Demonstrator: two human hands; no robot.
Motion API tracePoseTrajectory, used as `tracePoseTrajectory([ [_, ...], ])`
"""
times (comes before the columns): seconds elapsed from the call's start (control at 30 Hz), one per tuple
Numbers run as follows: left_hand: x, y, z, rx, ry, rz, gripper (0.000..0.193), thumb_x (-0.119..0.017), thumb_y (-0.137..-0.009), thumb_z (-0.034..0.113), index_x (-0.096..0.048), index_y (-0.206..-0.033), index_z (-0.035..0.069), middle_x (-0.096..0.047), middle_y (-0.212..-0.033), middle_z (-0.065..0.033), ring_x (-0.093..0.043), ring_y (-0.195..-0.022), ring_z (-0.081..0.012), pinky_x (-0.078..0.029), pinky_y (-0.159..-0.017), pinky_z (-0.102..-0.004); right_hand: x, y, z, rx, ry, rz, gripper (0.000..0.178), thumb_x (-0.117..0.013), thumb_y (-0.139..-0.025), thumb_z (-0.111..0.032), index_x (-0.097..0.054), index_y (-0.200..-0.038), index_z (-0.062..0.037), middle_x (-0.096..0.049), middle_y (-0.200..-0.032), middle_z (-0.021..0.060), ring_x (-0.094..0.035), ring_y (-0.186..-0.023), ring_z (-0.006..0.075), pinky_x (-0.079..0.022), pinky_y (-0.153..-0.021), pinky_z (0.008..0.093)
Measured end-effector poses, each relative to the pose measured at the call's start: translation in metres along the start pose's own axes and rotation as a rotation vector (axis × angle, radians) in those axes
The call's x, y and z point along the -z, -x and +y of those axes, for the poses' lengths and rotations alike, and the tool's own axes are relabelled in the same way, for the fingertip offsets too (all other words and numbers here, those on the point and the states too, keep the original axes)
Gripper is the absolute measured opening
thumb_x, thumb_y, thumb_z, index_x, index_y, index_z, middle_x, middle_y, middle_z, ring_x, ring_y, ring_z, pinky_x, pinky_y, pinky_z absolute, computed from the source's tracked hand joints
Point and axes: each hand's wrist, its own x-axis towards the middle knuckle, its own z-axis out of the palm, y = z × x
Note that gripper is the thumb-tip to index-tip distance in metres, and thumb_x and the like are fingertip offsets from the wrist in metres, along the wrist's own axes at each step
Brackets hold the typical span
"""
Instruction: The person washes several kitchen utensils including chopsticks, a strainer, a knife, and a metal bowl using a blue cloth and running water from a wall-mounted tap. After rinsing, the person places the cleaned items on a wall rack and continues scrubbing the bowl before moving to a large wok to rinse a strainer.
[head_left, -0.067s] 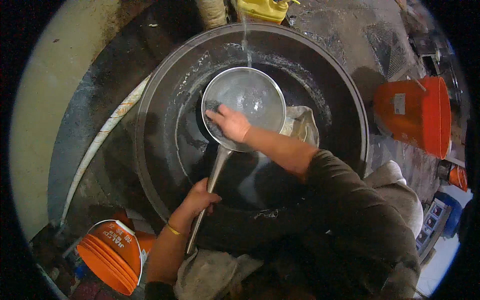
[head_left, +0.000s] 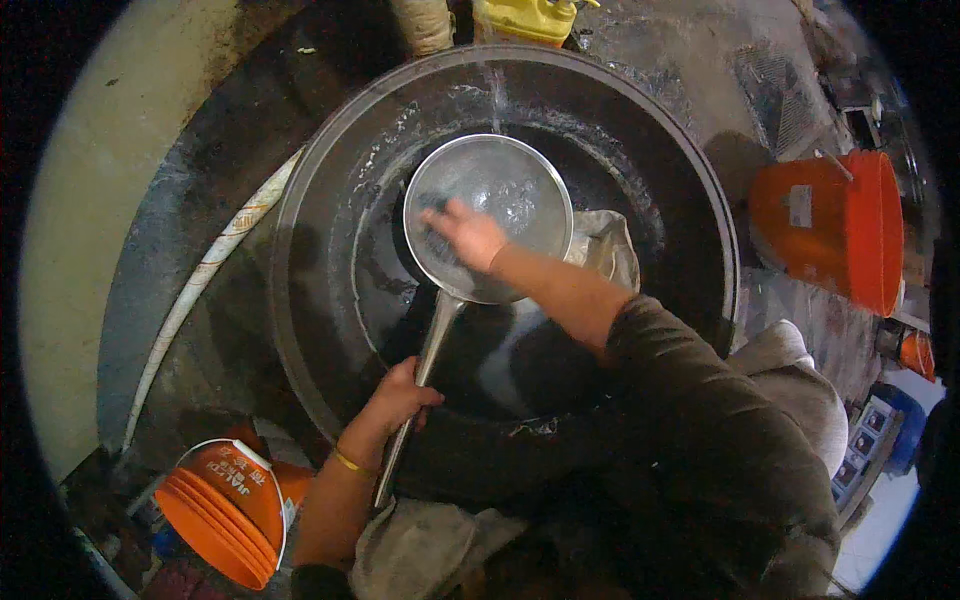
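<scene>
My left hand (head_left: 402,392) is wrapped round the long metal handle of a big round strainer (head_left: 535,190). A yellow band circles that wrist. The strainer's pale, wet mesh bowl is over the middle of a wide dark tub (head_left: 312,255). Inside the bowl, my right hand (head_left: 468,235) is at the mesh with fingers stretched out and slightly blurred. Dark grey matter shows on the mesh by the fingertips; I cannot tell what it is. A thin stream of water (head_left: 498,88) comes down at the tub's far side. Pale cloth (head_left: 610,245) lies partly behind the bowl's right edge.
Orange buckets stand outside the tub, one at lower left (head_left: 225,505) and one at right (head_left: 820,230). A pale hose (head_left: 205,290) runs along the left. A yellow jug (head_left: 525,18) is behind the rim. Light sacking (head_left: 790,385) lies at right.
My right hand has shifted slightly right and up across the mesh, its fingers leaving the dark patch partly. The water stream looks fainter. My left hand and the strainer stay put.
</scene>
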Motion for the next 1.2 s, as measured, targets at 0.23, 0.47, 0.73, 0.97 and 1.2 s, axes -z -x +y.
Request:
tracePoseTrajectory([
  [0.23, 0.006, -0.006, -0.01, -0.075, -0.069, 0.008, 0.043, -0.066, -0.069, 0.0, -0.049, -0.108, -0.001, -0.055, -0.074, -0.0065, -0.052, -0.049, -0.0152, -0.043, -0.041, -0.0298, 0.035, 0.028, 0.07, -0.347, 0.244, -0.133, 0.029, -0.052, -0.086, -0.031, -0.064, -0.108, -0.0159, -0.058, -0.099, 0.0181, -0.06, -0.09, 0.033, -0.05, -0.077, 0.0418],
  [0.47, 0.001, 0.027, -0.002, -0.387, -0.658, 0.37, 0.041, -0.064, -0.069, 0.006, -0.048, -0.106, 0.0, -0.061, -0.08, -0.0214, -0.062, -0.068, -0.0354, -0.049, -0.061, -0.0437, 0.127, 0.045, 0.066, -0.729, -0.802, 0.035, 0.086, -0.05, -0.077, -0.07, -0.043, -0.131, -0.0041, -0.043, -0.134, 0.0228, -0.049, -0.116, 0.0367, -0.04, -0.093, 0.0488],
  [0.73, -0.002, 0.094, 0.034, -0.609, -1.137, 0.921, 0.056, -0.058, -0.072, 0.004, -0.043, -0.126, 0.0, -0.06, -0.08, -0.0174, -0.061, -0.065, -0.0348, -0.05, -0.062, -0.042, 0.242, 0.007, 0.017, -0.728, -1.685, 0.317, 0.045, -0.054, -0.09, -0.037, -0.048, -0.119, -0.0034, -0.056, -0.113, 0.0192, -0.058, -0.102, 0.0323, -0.053, -0.079, 0.0439],
  [0.97, 0.026, 0.088, 0.083, -0.801, -0.51, 0.761, 0.068, -0.067, -0.073, 0.003, -0.037, -0.133, 0.004, -0.057, -0.082, -0.0098, -0.059, -0.069, -0.0223, -0.048, -0.063, -0.0348, 0.276, 0.029, 0.012, -0.481, -1.853, 0.366, 0.034, -0.052, -0.09, -0.015, -0.05, -0.119, 0.0018, -0.059, -0.115, 0.0156, -0.059, -0.102, 0.027, -0.048, -0.089, 0.0411],
  [1.2, 0.015, 0.077, 0.171, -0.628, 0.561, -0.281, 0.045, -0.058, -0.089, 0.026, -0.044, -0.122, -0.001, -0.062, -0.088, -0.0132, -0.063, -0.068, -0.023, -0.053, -0.058, -0.0318, 0.284, 0.048, 0.012, 0.001, -1.947, 0.245, 0.059, -0.059, -0.084, -0.012, -0.035, -0.137, -0.0016, -0.048, -0.132, 0.013, -0.049, -0.118, 0.0269, -0.038, -0.102, 0.0395],
])
